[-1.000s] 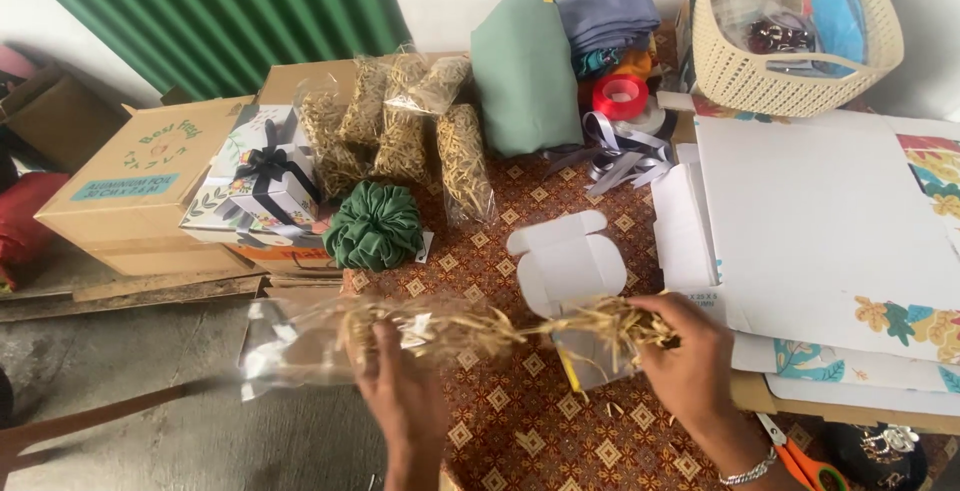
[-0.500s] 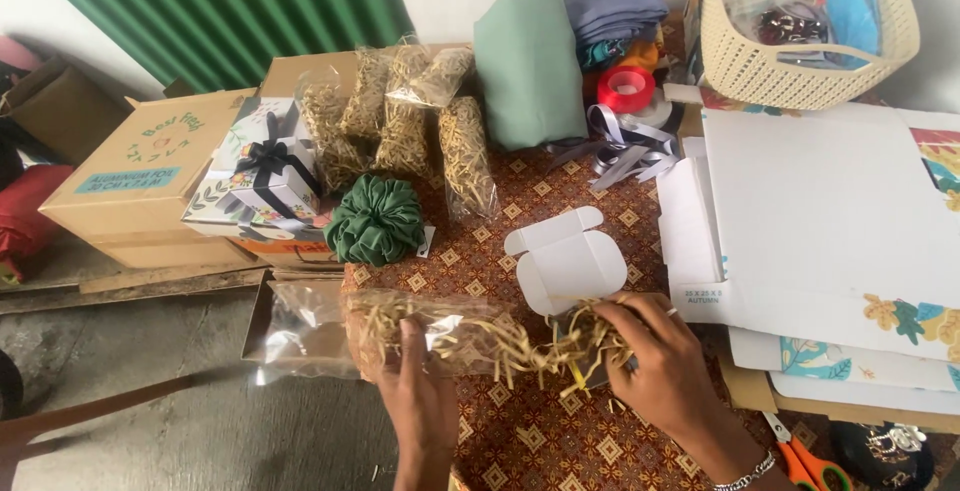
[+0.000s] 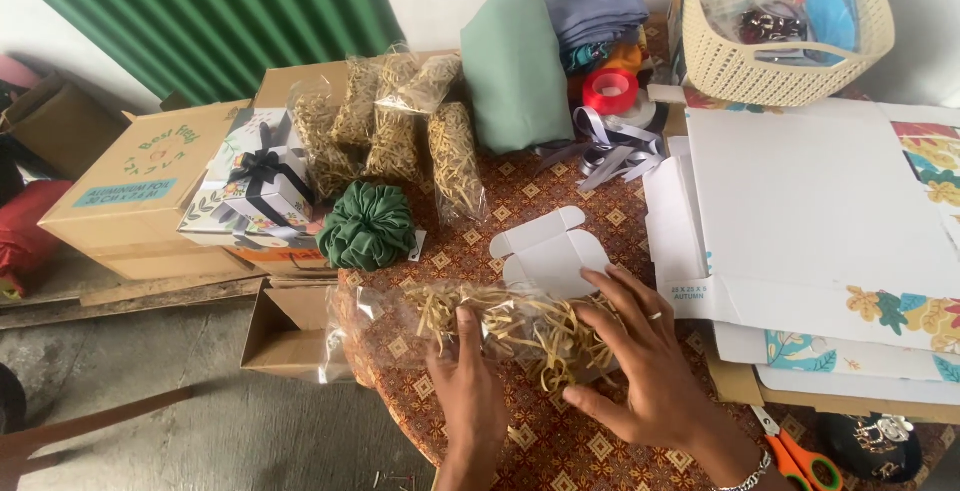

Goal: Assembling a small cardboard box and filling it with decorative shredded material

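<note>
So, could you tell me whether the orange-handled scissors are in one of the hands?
No, the orange-handled scissors lie on the table beside the right hand.

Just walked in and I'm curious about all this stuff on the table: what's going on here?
A person is working with both bare hands on a clear plastic bag of straw-coloured shredded paper filler. The left hand presses on the bag, and the right hand gathers the filler spilling from its open end. Just behind lies an open white die-cut box. More bags of filler, a green scrunchie and flat cardboard sheets sit around on the patterned tablecloth.
</note>
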